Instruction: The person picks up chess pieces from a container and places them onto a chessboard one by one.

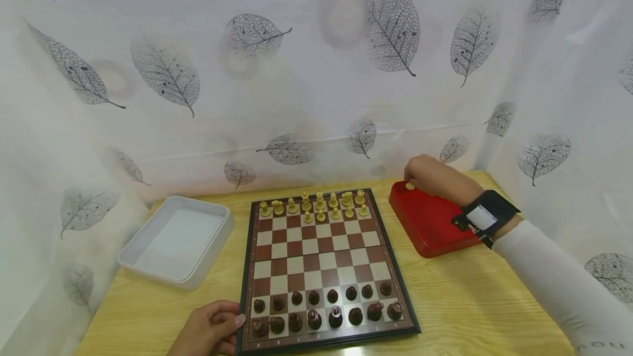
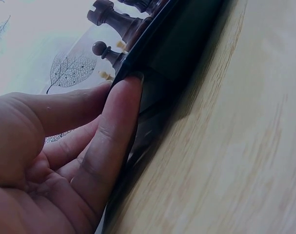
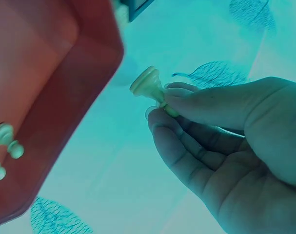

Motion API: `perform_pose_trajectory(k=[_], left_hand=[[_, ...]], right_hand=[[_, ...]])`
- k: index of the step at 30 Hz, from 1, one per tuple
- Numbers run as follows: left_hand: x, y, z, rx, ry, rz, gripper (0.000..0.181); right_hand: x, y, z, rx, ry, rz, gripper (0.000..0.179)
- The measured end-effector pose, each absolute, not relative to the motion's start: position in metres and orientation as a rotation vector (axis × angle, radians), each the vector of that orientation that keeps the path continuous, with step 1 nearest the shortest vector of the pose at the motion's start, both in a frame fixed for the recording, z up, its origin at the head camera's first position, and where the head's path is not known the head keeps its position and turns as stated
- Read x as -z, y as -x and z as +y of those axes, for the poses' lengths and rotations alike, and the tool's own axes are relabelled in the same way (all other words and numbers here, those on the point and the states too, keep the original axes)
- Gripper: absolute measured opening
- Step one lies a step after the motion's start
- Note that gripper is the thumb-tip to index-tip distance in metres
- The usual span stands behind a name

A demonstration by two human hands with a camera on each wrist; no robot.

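Between thumb and fingertips, my right hand (image 1: 431, 176) pinches a cream pawn (image 3: 148, 84) by its head, its base pointing outward. That hand is over the far end of a red tray (image 1: 429, 229), and more cream pawns (image 3: 5, 134) lie inside the tray. My left hand (image 1: 210, 324) grips the near left edge of a brown-and-white chessboard (image 1: 310, 246), thumb and finger at its black rim. Cream pieces (image 1: 320, 200) fill the far row, with several cream pawns (image 1: 335, 213) before them. Two rows of dark brown pieces (image 1: 314, 320) stand at the near side.
A white tray (image 1: 190, 276) sits on the wooden table (image 1: 460, 301) to the left of the board. Behind the table hangs a pale curtain (image 1: 316, 98) with a leaf print. It also runs along both sides.
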State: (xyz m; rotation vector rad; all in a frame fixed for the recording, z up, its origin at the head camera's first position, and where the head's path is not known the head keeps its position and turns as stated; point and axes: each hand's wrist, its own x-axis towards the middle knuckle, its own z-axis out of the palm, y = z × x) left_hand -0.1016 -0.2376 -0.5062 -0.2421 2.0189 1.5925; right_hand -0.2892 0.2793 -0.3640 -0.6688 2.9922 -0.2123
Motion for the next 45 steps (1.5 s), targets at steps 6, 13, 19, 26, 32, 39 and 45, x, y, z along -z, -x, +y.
perform_pose_trajectory(k=[6, 13, 19, 26, 32, 39, 45], left_hand=[[0.504, 0.102, -0.236, -1.613, 0.234, 2.005, 0.061], [0.504, 0.103, -0.236, -1.617, 0.232, 2.002, 0.057], [0.505, 0.104, -0.236, -1.613, 0.223, 2.026, 0.056], [0.506, 0.105, -0.234, -1.584, 0.248, 2.057, 0.057], [0.506, 0.105, -0.234, -1.586, 0.239, 2.044, 0.058], [0.507, 0.104, -0.237, -1.599, 0.207, 2.024, 0.065], [0.507, 0.102, -0.238, -1.610, 0.227, 2.012, 0.066]], right_hand=[[0.358, 0.286, 0.260, 0.169, 0.807, 3.032, 0.016], [0.349, 0.279, 0.233, 0.205, 0.861, 3.007, 0.017], [0.346, 0.280, 0.209, 0.216, 0.926, 2.993, 0.015], [0.342, 0.280, 0.174, 0.240, 1.002, 2.951, 0.018], [0.343, 0.278, 0.146, 0.259, 1.074, 2.910, 0.017], [0.346, 0.279, 0.117, 0.259, 1.127, 2.874, 0.019], [0.352, 0.284, 0.085, 0.293, 1.164, 2.821, 0.019]])
